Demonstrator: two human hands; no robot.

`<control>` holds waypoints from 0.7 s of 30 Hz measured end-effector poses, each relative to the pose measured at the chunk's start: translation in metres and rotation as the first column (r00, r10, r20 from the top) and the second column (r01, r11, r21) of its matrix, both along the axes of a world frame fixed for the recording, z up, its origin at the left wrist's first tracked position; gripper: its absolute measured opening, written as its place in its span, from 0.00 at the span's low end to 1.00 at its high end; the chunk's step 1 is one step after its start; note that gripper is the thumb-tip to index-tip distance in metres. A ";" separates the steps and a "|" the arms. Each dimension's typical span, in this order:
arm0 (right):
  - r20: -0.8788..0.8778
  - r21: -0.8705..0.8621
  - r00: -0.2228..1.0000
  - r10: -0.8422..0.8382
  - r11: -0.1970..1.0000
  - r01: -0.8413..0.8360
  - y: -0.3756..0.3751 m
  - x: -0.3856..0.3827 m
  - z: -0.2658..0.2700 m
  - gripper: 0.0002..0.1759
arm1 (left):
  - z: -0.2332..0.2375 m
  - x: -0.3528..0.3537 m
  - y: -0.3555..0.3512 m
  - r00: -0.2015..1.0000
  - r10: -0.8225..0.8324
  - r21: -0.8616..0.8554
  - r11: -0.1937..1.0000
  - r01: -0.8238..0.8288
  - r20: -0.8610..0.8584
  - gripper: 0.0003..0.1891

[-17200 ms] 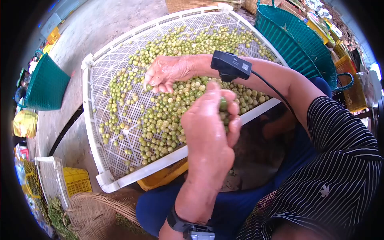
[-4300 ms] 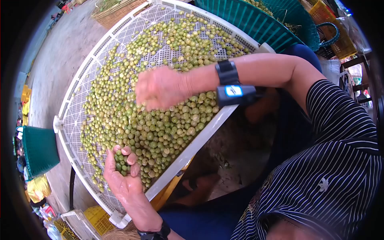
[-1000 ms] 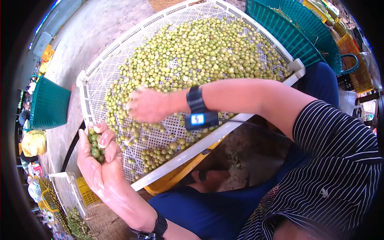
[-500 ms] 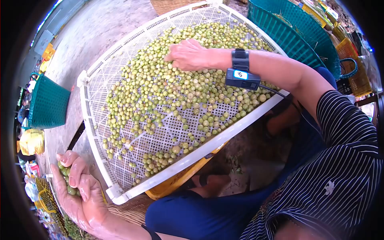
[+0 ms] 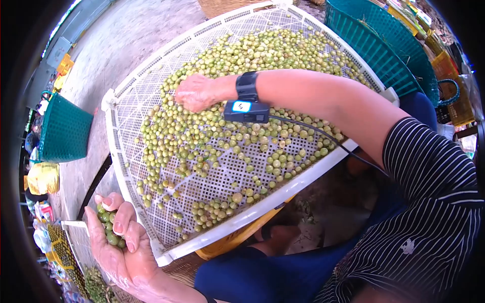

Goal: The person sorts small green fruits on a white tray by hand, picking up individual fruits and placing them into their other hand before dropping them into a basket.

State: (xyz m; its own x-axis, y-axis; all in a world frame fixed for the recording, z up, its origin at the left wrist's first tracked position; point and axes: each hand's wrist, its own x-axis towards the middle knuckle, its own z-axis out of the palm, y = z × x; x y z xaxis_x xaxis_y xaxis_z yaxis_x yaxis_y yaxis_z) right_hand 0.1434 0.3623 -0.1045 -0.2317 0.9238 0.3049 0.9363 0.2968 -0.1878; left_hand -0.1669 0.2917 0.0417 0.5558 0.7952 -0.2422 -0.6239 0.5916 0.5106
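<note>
A white mesh tray (image 5: 144, 222) with a raised rim lies tilted before me, covered with small round yellow-green fruits (image 5: 273, 48). My right hand (image 5: 194, 93) is down among the fruits at the left middle of the heap, back up, with fingers curled underneath. Whatever those fingers hold is hidden. Beside the tray's near left corner, my left hand (image 5: 121, 242) is palm up, its fingers bent around several darker green, wet-looking fruits (image 5: 108, 222). A dark band with a small box (image 5: 246, 111) and a cable sits on my right wrist.
Under the tray shows a yellow container (image 5: 225, 247) and a wicker basket. Green baskets stand at the left (image 5: 65, 129) and upper right (image 5: 374, 45). Another wicker basket (image 5: 227, 7) is behind the tray. My knees in blue trousers (image 5: 242, 275) are close below the tray's near edge.
My right hand has moved left and slightly down across the fruits. In the view, the left hand and tray have shifted a little to the right; the left hand still holds its fruits.
</note>
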 end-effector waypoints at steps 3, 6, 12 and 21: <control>0.001 -0.159 0.989 -0.149 0.976 0.147 -0.003 0.002 0.007 0.04 | 0.000 0.004 -0.003 1.000 -0.002 0.007 1.000 0.002 0.001 0.17; -0.113 0.113 0.971 -0.211 0.968 0.224 0.011 0.001 0.000 0.04 | 0.001 0.011 -0.005 1.000 0.001 -0.027 1.000 -0.001 -0.023 0.17; -0.107 0.139 0.994 0.027 0.990 -0.012 0.024 0.006 -0.021 0.04 | 0.001 0.012 -0.007 1.000 0.005 -0.034 0.999 -0.005 -0.029 0.17; -0.002 -0.007 0.999 0.036 0.999 -0.036 0.000 -0.002 -0.005 0.04 | 0.001 0.017 -0.010 0.997 0.035 0.019 0.999 -0.034 -0.075 0.16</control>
